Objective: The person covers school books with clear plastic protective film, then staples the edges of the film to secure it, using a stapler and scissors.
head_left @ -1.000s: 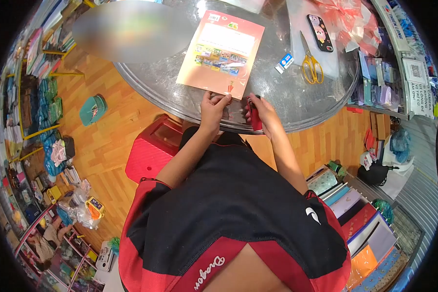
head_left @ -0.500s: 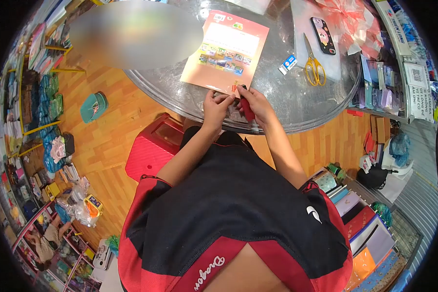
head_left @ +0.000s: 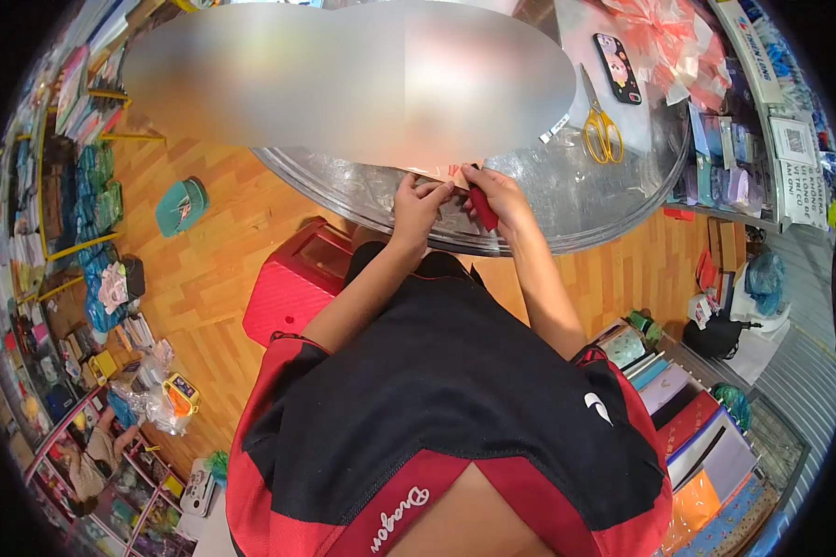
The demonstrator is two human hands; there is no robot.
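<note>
My left hand [head_left: 420,206] pinches the near edge of a pinkish-orange printed booklet [head_left: 434,171] over the metal table [head_left: 585,200]. Beside it, my right hand [head_left: 502,201] is closed around a slim red tool [head_left: 481,208] with a dark tip, which meets the booklet's near right corner. The tool's exact kind is hidden by my fingers. A grey blur covers most of the booklet. Farther right lie yellow-handled scissors [head_left: 602,136], open-bladed side away from me, and a small white-and-blue box [head_left: 555,128], partly under the blur.
A phone in a dark patterned case [head_left: 617,69] and a pink-and-white plastic bag [head_left: 671,51] lie at the table's far right. A red stool [head_left: 293,288] stands below on the left, and a teal basket [head_left: 180,207] on the wooden floor. Stocked shelves line both sides.
Both hands, with the booklet edge and the red tool, have shifted slightly right. The blur has spread over the booklet. Both grips stay as they were.
</note>
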